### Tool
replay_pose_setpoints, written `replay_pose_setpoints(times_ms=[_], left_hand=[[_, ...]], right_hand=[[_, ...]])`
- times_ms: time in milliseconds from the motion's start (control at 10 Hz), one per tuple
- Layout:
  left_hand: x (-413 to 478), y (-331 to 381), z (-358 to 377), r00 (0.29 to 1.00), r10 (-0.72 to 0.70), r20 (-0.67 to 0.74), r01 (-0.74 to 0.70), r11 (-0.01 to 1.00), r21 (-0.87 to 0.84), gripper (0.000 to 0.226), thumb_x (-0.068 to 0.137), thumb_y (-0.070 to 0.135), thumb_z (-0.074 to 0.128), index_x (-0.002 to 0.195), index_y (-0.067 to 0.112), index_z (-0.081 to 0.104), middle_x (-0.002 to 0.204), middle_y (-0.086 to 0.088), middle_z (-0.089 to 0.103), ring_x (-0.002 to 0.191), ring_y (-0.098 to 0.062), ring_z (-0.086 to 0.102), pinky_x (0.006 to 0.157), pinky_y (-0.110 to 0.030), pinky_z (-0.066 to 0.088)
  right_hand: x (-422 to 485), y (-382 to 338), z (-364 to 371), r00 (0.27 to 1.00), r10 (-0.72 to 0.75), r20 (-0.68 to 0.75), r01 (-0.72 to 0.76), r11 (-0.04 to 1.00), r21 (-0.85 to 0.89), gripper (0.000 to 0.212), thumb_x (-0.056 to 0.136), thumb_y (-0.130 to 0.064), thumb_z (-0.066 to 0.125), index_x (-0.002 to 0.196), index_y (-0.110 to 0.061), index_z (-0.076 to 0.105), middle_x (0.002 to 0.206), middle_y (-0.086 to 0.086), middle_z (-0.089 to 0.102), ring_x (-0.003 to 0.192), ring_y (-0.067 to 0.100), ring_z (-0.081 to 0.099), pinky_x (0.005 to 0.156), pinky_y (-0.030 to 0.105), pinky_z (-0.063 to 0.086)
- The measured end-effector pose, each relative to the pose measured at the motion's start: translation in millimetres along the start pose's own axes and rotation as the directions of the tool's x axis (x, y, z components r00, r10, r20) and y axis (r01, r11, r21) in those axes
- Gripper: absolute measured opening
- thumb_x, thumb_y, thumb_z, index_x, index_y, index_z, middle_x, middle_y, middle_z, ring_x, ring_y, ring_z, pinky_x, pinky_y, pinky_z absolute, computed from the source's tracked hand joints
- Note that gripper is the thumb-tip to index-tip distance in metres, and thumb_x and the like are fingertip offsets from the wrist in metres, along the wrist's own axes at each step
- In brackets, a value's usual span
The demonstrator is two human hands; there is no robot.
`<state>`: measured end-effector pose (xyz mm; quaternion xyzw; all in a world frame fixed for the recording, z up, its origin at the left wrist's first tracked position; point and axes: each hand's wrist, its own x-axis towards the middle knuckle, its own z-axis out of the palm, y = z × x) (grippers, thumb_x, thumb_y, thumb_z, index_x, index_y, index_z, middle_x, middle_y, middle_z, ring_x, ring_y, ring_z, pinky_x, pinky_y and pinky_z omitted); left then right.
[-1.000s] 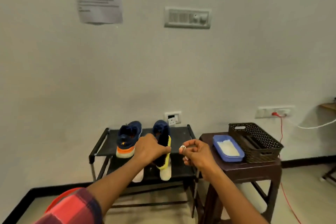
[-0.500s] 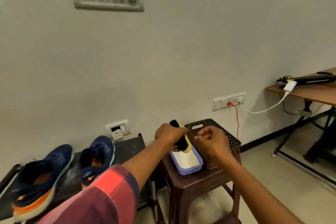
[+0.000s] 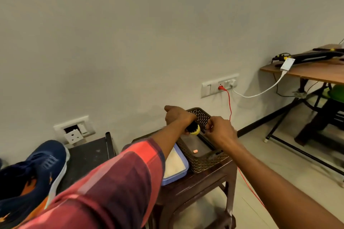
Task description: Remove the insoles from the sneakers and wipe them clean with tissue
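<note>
So the left hand (image 3: 176, 117) had its grip wrapped round a brush (image 3: 193, 129) with black bristles and a yellow back, holding it over the open top of the dark woven basket (image 3: 202, 161). The right hand (image 3: 219, 132) was right beside it, fingers pinched narrow over the basket's far rim; couldn't tell if anything was actually between them. A little orange thing (image 3: 195, 151) lay on the basket floor. The basket sat on the brown bench (image 3: 204, 182) next to a blue tray (image 3: 175, 171) of white tissue. The navy sneaker (image 3: 33, 173) with orange trim was well off to the left on the black rack (image 3: 89, 156), untouched.
</note>
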<state>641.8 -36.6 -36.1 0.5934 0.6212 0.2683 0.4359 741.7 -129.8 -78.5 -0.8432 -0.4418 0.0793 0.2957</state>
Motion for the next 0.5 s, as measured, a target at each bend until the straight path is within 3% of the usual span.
replay_pose_setpoints(times_ms=[100, 200, 300, 400, 500], left_hand=[[13.3, -3.5, 29.0, 0.998, -0.012, 0.054, 0.008, 0.998, 0.059, 0.083, 0.072, 0.024, 0.092, 0.126, 0.007, 0.032, 0.109, -0.018, 0.064, 0.079, -0.033, 0.07, 0.056, -0.045, 0.065], [30.3, -20.9, 53.4, 0.998, 0.045, 0.051, -0.055, 0.979, 0.198, 0.086, 0.077, 0.026, 0.086, 0.135, 0.006, 0.025, 0.12, -0.019, 0.063, 0.101, -0.034, 0.071, 0.08, -0.04, 0.064], [40.1, -28.6, 54.8, 0.979, 0.196, 0.047, -0.201, 0.922, 0.331, 0.071, 0.09, 0.029, 0.075, 0.142, 0.0, 0.036, 0.135, -0.017, 0.059, 0.122, -0.031, 0.063, 0.087, -0.034, 0.055], [37.3, -18.0, 30.5, 0.956, 0.272, 0.114, -0.294, 0.842, 0.452, 0.041, 0.095, 0.027, 0.068, 0.127, 0.003, 0.062, 0.129, -0.013, 0.066, 0.116, -0.029, 0.067, 0.076, -0.031, 0.052], [19.8, -9.2, -6.0, 0.956, 0.286, 0.071, -0.288, 0.858, 0.425, 0.034, 0.091, 0.013, 0.068, 0.123, 0.002, 0.064, 0.128, -0.017, 0.064, 0.115, -0.034, 0.066, 0.084, -0.036, 0.057]], right_hand=[[17.8, 13.0, 18.7, 0.998, 0.016, 0.06, -0.008, 0.992, -0.128, 0.017, 0.077, -0.034, 0.069, 0.088, -0.024, 0.062, 0.089, 0.002, 0.066, 0.087, 0.029, 0.065, 0.085, 0.05, 0.054], [23.2, 24.4, 32.3, 0.995, 0.043, 0.093, -0.021, 0.974, -0.226, 0.019, 0.08, -0.028, 0.068, 0.097, -0.021, 0.064, 0.098, 0.007, 0.068, 0.097, 0.033, 0.065, 0.092, 0.051, 0.05], [26.2, 31.1, 36.9, 0.996, 0.02, 0.083, 0.005, 0.958, -0.286, 0.015, 0.084, -0.017, 0.065, 0.098, -0.021, 0.062, 0.1, 0.007, 0.067, 0.099, 0.033, 0.064, 0.09, 0.05, 0.051], [26.6, 25.3, 31.1, 0.999, -0.001, 0.05, 0.013, 0.971, -0.24, 0.013, 0.08, -0.015, 0.067, 0.089, -0.023, 0.064, 0.093, 0.005, 0.067, 0.085, 0.028, 0.066, 0.078, 0.049, 0.059], [14.7, 9.6, 16.2, 1.0, -0.021, 0.017, 0.023, 0.984, -0.177, 0.011, 0.079, -0.016, 0.067, 0.083, -0.026, 0.063, 0.087, 0.003, 0.066, 0.078, 0.025, 0.066, 0.073, 0.046, 0.06]])
